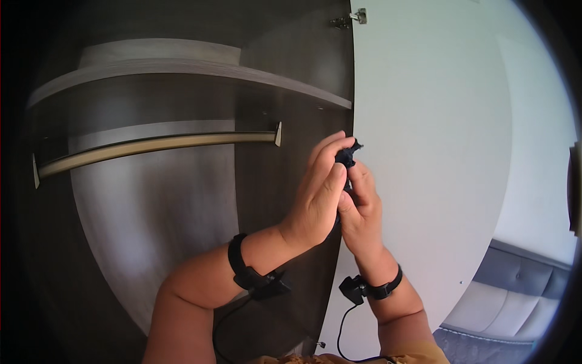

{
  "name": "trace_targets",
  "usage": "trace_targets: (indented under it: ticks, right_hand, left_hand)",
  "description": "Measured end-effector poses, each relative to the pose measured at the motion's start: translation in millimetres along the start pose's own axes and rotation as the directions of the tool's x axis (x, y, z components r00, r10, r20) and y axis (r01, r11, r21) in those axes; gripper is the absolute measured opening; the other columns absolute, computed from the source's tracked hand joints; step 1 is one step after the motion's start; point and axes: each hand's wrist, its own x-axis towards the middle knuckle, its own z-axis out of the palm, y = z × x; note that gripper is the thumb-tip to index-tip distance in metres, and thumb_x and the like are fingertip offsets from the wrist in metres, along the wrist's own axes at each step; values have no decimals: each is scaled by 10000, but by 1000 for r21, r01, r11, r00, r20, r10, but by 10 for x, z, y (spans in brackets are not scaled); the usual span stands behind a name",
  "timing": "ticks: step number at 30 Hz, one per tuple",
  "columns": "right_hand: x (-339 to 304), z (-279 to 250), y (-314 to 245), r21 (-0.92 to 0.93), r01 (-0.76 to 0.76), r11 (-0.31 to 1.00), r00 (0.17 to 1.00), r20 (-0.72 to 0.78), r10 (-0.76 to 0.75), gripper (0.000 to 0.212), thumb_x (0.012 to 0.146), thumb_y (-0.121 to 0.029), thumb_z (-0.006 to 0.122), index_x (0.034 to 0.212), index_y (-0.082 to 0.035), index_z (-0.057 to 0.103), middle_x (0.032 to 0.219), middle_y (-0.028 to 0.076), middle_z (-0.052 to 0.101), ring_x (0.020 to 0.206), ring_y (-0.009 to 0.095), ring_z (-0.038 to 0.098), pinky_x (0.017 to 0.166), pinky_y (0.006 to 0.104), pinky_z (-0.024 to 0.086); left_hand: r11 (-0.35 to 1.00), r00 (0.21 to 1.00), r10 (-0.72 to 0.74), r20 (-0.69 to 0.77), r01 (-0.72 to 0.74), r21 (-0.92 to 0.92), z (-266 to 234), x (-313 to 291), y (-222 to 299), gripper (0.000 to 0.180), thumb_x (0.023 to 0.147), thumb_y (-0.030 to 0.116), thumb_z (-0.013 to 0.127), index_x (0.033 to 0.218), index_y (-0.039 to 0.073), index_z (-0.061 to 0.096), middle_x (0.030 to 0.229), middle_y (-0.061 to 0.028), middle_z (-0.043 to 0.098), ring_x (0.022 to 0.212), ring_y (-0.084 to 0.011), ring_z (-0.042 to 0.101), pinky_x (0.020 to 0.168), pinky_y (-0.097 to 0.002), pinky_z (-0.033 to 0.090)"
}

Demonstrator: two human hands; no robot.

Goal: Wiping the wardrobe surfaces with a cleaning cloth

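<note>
In front of the upright edge between the dark wardrobe interior and its pale door, my two hands are raised close together. Between them is a small black thing [346,158] with an uneven outline; its kind cannot be made out. My left hand [318,188] presses it from the left, fingers together and thumb against it. From the right, my right hand [362,206] closes on its lower part, with fingers bent and thumb up. Much of the black thing is hidden by the palms and fingers.
To the left, a wardrobe shelf [176,65] runs above a bronze-coloured hanging rail [157,145]. The open pale door [424,139] fills the right, with a metal hinge [359,16] at its top. A grey padded headboard [521,273] shows at lower right. Black cabled straps circle both wrists.
</note>
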Motion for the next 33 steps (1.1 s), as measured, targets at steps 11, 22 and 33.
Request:
trace_targets:
  ticks: [11, 22, 33]
  right_hand:
    - [781, 137, -464, 7, -236, 972, 957, 176, 231, 520, 834, -43, 657, 1331, -32, 507, 1131, 64, 566, 1034, 167, 556, 893, 276, 458]
    - [2847, -213, 470, -791, 567, 231, 742, 368, -560, 471, 745, -55, 689, 1205, -150, 654, 986, 89, 675, 1031, 288, 600, 880, 398, 503]
    - [4339, 401, 1201, -803, 583, -127, 811, 585, 23, 419, 803, -209, 751, 1209, -196, 651, 1189, 106, 553, 1156, 309, 568, 976, 395, 497]
  left_hand:
    - [955, 950, 296, 102, -296, -24, -608, 379, 104, 767, 999, 556, 317, 1448, -66, 325, 1557, -265, 219, 1465, -388, 194, 1181, -469, 148]
    - [-15, 876, 321, 359, -374, 927, -1003, 986, -147, 383, 749, 295, 759, 991, 29, 627, 1056, -103, 599, 1098, -262, 536, 1074, -447, 341]
    - [-204, 861, 268, 433, -388, 899, -1094, 973, -337, 351, 645, 286, 797, 859, 96, 593, 784, -17, 465, 782, -180, 454, 774, -319, 379]
